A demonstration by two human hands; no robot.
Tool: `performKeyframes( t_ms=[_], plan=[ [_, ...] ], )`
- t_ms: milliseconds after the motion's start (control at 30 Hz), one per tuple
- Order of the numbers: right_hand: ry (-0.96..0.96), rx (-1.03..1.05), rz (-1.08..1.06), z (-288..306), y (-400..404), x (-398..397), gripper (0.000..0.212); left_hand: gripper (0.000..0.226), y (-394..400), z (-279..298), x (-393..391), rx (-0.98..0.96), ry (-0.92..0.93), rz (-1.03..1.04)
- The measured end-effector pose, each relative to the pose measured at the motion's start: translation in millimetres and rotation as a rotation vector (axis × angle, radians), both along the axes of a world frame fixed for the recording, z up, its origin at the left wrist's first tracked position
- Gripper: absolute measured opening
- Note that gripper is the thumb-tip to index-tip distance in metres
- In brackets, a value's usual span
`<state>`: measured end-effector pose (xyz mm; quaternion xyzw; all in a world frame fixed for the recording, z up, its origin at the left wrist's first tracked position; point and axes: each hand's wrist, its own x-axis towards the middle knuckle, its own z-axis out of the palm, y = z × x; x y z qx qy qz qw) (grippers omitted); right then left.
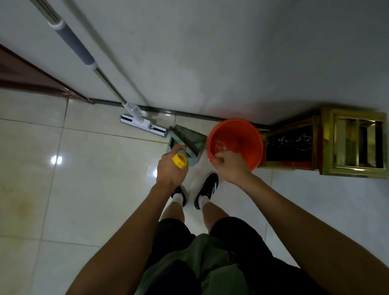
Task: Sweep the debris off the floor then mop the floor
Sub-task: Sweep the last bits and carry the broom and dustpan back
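My left hand [169, 169] grips a yellow-capped bottle [179, 161] in front of me; only the cap shows plainly. My right hand [231, 167] hovers in a fist over the near rim of an orange bucket [254, 140], and I see nothing in it. The bucket stands on the floor by the wall with a little water in it. A flat mop [143, 124] leans against the wall, its head on the tiles and its grey-sleeved metal handle [74, 42] running up to the left. A green dustpan [188, 139] sits between mop head and bucket.
A gold-framed stand [354, 143] with a dark marbled panel lies along the wall right of the bucket. A dark wooden door [18, 72] is at the left. Glossy pale tiles [79, 185] stretch left and right of my shoes [207, 189].
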<state>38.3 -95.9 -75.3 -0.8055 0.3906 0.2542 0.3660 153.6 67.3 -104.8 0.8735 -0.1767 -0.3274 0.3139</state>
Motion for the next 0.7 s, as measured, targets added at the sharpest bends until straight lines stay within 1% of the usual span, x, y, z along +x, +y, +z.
performKeyframes(
  t_ms=[33,100,167,267,333,400,500,567,600,667,700],
  plan=[
    [-0.014,-0.005,-0.018,1.2,-3.8,-0.2,0.027,0.032,-6.0,0.8,-0.4,0.018,-0.007,0.009],
    [-0.027,-0.024,-0.038,3.6,-11.8,-0.8,0.026,0.029,-20.4,0.8,0.6,0.068,-0.014,0.027],
    [-0.043,-0.056,-0.058,5.3,-20.3,-1.6,0.027,0.021,-35.1,-0.2,1.7,0.103,-0.022,0.044],
    [-0.058,-0.061,-0.071,9.8,-32.5,-1.6,0.025,0.005,-50.4,-1.6,-1.7,0.074,-0.046,0.054],
    [-0.039,-0.065,-0.067,12.9,-40.9,-1.0,0.025,0.010,-55.2,-1.5,-7.1,0.020,-0.042,0.054],
    [-0.028,-0.074,-0.064,14.9,-48.3,0.0,0.027,0.008,-57.1,-3.5,-10.4,0.014,-0.046,0.045],
    [-0.044,-0.089,-0.062,18.6,-55.3,1.4,0.029,0.034,-57.6,0.6,-7.5,0.088,-0.055,0.043],
    [-0.057,-0.084,-0.047,20.0,-60.1,3.0,0.029,0.045,-54.4,5.7,-2.6,0.148,-0.062,0.012],
    [-0.059,-0.075,-0.034,20.7,-62.7,4.6,0.027,0.044,-52.2,9.5,0.3,0.174,-0.050,-0.008],
    [-0.063,-0.064,0.010,23.6,-67.9,9.5,0.024,0.032,-46.8,20.0,7.1,0.230,-0.002,-0.017],
    [-0.066,-0.067,0.038,25.7,-70.0,13.6,0.027,0.029,-42.6,25.2,10.4,0.252,0.020,-0.020]
  ],
)
